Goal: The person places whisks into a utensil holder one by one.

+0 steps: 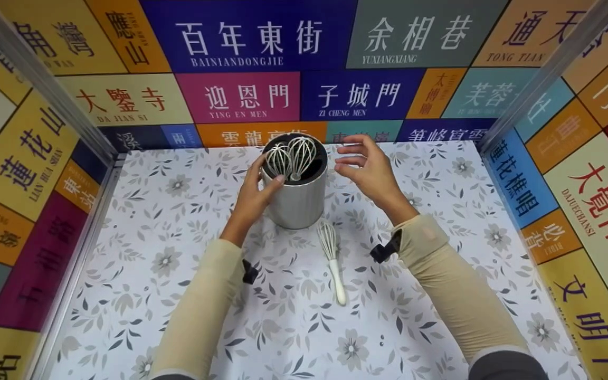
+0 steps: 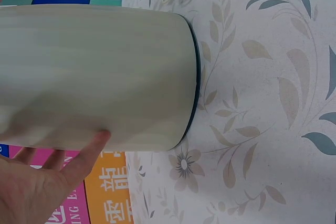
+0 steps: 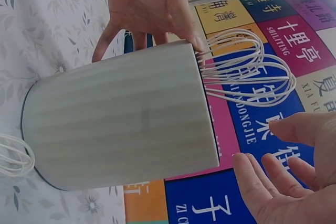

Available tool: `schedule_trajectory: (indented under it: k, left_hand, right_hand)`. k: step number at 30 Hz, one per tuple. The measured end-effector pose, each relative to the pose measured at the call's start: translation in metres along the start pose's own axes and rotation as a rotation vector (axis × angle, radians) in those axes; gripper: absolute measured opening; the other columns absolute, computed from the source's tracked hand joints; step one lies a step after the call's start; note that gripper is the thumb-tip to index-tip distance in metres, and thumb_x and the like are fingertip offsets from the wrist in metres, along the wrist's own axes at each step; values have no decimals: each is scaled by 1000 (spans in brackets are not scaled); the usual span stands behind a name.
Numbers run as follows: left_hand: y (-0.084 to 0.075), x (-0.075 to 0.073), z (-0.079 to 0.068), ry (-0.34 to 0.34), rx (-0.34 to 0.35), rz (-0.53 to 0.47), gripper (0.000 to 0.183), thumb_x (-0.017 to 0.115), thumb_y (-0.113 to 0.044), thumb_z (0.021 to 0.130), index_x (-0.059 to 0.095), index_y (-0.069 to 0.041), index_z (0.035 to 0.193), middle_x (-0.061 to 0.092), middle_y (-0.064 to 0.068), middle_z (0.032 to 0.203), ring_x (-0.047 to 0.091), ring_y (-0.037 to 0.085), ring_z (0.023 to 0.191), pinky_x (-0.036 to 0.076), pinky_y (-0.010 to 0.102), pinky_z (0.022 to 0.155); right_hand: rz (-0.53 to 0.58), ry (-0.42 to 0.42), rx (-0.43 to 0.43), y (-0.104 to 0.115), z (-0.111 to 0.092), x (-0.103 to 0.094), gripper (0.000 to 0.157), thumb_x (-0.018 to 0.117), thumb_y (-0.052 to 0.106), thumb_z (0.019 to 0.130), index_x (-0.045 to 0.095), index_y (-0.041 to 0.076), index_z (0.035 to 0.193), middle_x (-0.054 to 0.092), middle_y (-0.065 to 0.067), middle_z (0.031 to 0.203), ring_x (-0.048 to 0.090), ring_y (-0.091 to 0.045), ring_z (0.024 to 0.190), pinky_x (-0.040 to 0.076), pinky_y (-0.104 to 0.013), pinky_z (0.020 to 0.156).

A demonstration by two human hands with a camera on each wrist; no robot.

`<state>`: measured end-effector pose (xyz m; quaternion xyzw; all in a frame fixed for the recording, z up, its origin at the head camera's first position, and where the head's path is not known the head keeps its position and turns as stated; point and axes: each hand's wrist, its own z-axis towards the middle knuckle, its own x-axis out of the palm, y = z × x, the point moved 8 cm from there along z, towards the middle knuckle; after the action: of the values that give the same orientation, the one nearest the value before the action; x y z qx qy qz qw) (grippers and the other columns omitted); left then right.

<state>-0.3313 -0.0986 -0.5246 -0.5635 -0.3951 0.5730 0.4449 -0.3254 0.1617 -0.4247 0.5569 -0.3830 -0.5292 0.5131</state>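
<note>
A pale grey ribbed utensil holder (image 1: 294, 203) with a dark rim stands upright on the table. Two balloon whisks sit in it, their wire heads (image 1: 303, 153) up and handles hidden inside. My left hand (image 1: 255, 195) holds the holder's left side, thumb at the rim and fingers spread along the wall, as the right wrist view shows. To the right of the rim is my right hand (image 1: 367, 171), fingers bent loosely and apart from the holder, nothing in them. A third whisk (image 1: 333, 258), with a cream handle, lies in front of the holder.
White floral-patterned sheeting (image 1: 167, 295) covers the table. Colourful panels (image 1: 251, 37) with Chinese lettering rise at the back and both sides, with metal posts (image 1: 50, 79) at the corners. The back wall is close behind the holder.
</note>
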Motion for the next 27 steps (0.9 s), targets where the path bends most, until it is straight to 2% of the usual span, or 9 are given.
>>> schedule_trajectory:
  k: [4,8,13,18,21,25,27]
  left_hand:
    - [1,0,0,4,-8,-7,76,68,-52,94,32,-37,159,28,1,166,33,35,150,38,58,117]
    - [1,0,1,7,-6,-16,76,68,-52,94,32,-37,159,28,1,167,33,37,150,39,58,116]
    - [0,1,0,7,5,-21,75,68,-51,94,32,-36,159,29,2,167,33,37,150,37,60,117]
    - [-2,0,0,0,21,-15,75,68,-49,95,33,-34,159,31,3,166,33,33,151,32,57,121]
    - [-2,0,-1,1,12,-24,74,69,-48,94,34,-36,158,31,2,165,34,33,150,38,56,117]
    - [-2,1,-2,8,-1,-40,74,69,-50,94,34,-38,157,29,2,166,34,37,149,49,58,105]
    - [-2,1,-1,9,1,-41,74,69,-51,94,33,-37,158,29,2,166,34,37,150,49,60,105]
  right_hand:
    - [9,-27,53,-12,-6,-8,55,76,10,90,51,12,138,65,-13,127,68,-25,111,60,-32,90]
    - [28,-44,99,-28,-12,-12,55,77,11,90,50,10,138,64,-17,127,70,-24,105,62,-32,86]
    - [15,-38,157,-50,-21,-12,56,78,14,90,50,11,139,63,-19,127,72,-23,103,62,-34,85]
    - [14,-26,210,-70,-33,-7,55,80,15,88,52,10,135,65,-17,121,73,-22,97,63,-37,80]
    - [-4,-4,249,-83,-41,-2,53,81,16,88,53,10,133,66,-17,118,73,-27,97,64,-39,78]
    - [-41,36,291,-101,-51,4,53,82,20,87,54,11,132,66,-17,117,70,-38,101,64,-40,77]
    - [-57,54,310,-109,-55,7,54,82,22,87,54,12,132,66,-16,117,70,-39,102,64,-40,77]
